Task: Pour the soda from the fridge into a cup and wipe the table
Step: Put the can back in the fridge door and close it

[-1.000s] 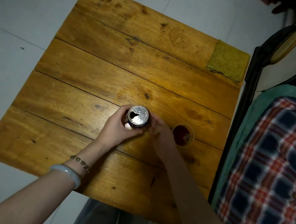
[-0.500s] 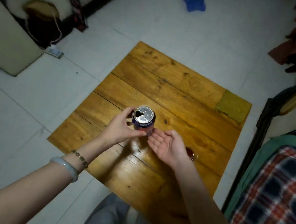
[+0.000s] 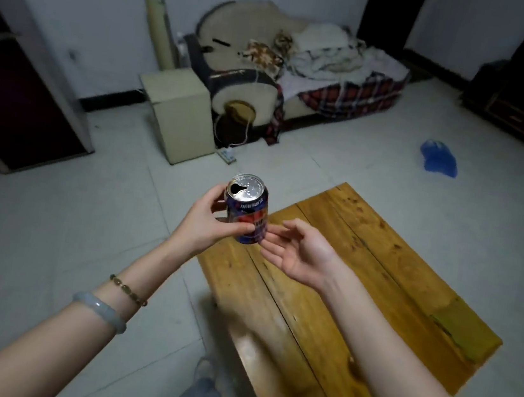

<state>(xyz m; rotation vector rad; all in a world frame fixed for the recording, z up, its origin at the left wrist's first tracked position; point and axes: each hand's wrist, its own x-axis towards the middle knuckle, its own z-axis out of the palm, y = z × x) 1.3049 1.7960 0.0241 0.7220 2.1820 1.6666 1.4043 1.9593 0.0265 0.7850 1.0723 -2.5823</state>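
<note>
One opened soda can [image 3: 247,211] is gripped upright in the left hand [image 3: 205,224], right hand [image 3: 301,253] fingers spread empty; cup unseen, wiping judged outstanding.

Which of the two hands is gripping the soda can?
The left hand, with bracelets on its wrist, grips the soda can; the right hand lies open, palm up, beside it, holding nothing.

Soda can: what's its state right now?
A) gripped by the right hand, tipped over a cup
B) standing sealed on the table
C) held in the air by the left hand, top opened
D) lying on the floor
C: the left hand grips the soda can upright, clear of the table, its top hole showing. The right hand is open, palm up beside it.
</note>
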